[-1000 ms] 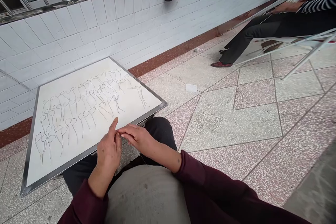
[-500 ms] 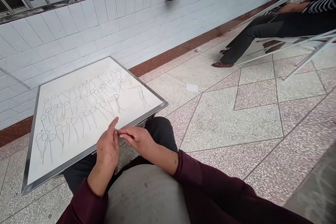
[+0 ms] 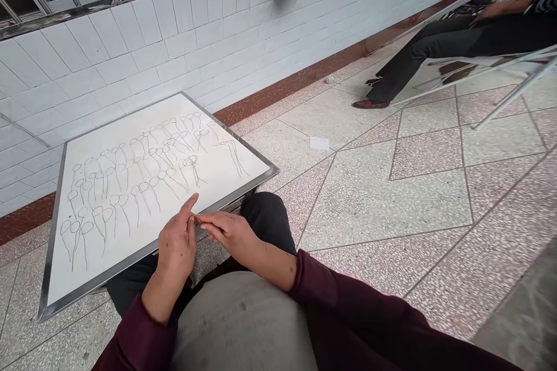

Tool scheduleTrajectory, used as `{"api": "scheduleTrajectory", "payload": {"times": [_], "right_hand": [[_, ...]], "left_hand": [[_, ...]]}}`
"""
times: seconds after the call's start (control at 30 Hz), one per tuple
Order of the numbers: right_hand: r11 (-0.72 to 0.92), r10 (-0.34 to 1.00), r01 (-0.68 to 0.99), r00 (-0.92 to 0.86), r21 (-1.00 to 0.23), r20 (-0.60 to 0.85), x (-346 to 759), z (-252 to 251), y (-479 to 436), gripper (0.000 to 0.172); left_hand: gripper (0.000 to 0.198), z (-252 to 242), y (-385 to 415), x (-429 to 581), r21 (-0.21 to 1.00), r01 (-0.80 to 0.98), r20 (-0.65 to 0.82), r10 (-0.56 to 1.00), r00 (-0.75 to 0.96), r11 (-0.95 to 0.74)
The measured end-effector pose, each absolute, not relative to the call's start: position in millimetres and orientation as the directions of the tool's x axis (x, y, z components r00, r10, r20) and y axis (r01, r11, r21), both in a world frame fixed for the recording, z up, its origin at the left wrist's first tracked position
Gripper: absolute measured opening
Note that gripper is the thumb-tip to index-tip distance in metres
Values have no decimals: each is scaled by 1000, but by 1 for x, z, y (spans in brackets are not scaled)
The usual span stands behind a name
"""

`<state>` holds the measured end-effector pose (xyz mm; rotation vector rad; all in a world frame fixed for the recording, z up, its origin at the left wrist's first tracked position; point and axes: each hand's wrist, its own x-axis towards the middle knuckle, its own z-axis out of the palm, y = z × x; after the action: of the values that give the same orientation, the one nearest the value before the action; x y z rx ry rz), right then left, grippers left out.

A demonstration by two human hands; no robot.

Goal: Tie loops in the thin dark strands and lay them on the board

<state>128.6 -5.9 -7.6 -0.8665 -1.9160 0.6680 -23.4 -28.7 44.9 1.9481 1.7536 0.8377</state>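
1. Over on the right, the co-worker's striped sleeve [image 3: 543, 4] has shifted further toward the edge of view since the earlier frame, while the person's own hands have barely moved.
2. Left hand [image 3: 176, 246] and right hand [image 3: 235, 235] meet at the fingertips, near the board's close edge. The right is drawn into a pinch; the left is partly curled, one finger sticking out straight. Whether either grips a strand I cannot tell — anything between the fingertips is too small.
3. Looped strands [image 3: 143, 188], dark and very thin, lie in rough rows on the white board [image 3: 108, 133], most with tails trailing toward the person.
4. Tangling looks the likeliest trouble: several loops overlap or touch, so catching one tail could drag its neighbours.
5. A knee [image 3: 265, 214] sits right by the board's edge — a bump there might jolt the board and slide the rows together.
6. Anything so fine, if dropped, would be hard to find on the speckled floor [image 3: 391, 203].
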Motion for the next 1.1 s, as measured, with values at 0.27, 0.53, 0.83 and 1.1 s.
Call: {"api": "scheduleTrajectory", "payload": {"times": [0.27, 0.53, 0.83, 1.1], "right_hand": [[461, 871, 248, -310, -852, 381, 130, -3, -7, 16], [486, 857, 229, -315, -844, 408, 131, -6, -6, 19], [660, 748, 264, -316, -703, 584, 133, -16, -5, 22], [680, 733, 345, -349, -648, 584, 134, -13, -6, 22]], "left_hand": [[46, 49, -31, -24, 764, 633, 146, 989, 19, -125], [44, 45, -28, -26, 852, 523, 76, 996, -45, -42], [44, 45, -29, -23, 903, 428, 80, 994, -73, -41], [46, 45, -26, -25, 945, 327, 50, 991, -125, -6]]}}
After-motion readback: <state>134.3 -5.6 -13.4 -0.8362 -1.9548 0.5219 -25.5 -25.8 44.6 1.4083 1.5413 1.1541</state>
